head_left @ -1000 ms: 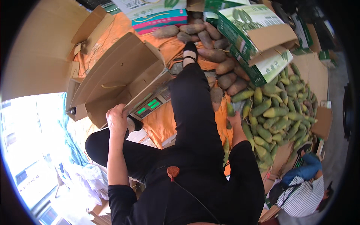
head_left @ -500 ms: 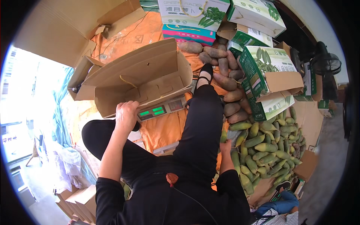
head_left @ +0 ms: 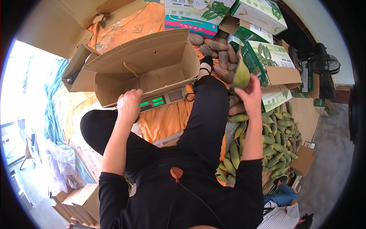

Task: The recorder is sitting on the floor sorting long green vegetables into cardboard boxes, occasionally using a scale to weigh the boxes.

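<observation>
Right hand (head_left: 252, 95) grasps a green fruit (head_left: 241, 75) raised over the pile (head_left: 267, 141); left hand (head_left: 129, 105) grips the open carton (head_left: 145, 68) rim on the scale (head_left: 160, 101), mid-loading.

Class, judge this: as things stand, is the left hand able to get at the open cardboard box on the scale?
Probably yes: the left hand already rests at the box's near wall, with nothing between them.

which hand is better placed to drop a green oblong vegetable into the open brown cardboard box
Right. The right hand already holds a green oblong vegetable raised beside the open brown cardboard box; the left hand grips its front wall.
</observation>
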The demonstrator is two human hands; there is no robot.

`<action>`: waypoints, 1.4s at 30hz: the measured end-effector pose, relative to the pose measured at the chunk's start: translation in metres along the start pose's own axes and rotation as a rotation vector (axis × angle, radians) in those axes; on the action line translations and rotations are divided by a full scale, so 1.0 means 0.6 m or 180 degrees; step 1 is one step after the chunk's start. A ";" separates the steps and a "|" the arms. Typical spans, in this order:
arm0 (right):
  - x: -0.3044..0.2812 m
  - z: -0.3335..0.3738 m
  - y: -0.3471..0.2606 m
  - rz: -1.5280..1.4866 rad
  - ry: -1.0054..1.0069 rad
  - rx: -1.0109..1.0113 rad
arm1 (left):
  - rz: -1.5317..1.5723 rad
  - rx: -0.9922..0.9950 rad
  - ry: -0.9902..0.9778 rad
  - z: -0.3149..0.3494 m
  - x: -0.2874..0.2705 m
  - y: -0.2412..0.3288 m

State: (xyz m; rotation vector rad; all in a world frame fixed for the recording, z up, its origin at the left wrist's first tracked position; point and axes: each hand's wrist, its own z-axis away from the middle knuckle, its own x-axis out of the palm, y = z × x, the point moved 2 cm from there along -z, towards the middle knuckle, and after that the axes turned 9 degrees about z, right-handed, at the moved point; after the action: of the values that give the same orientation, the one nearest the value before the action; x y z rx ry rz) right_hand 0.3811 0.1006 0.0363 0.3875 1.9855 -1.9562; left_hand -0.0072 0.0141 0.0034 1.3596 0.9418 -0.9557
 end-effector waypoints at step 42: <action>-0.139 0.357 0.587 0.0003 0.2572 0.3551 | 0.0288 -0.0055 -0.0293 -0.016 0.007 0.018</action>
State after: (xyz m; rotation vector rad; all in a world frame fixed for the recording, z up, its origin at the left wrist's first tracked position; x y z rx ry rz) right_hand 0.6112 -0.1024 -0.2511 1.6132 0.8889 -3.0362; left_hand 0.0042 0.0238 0.0033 1.3215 0.8108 -0.9313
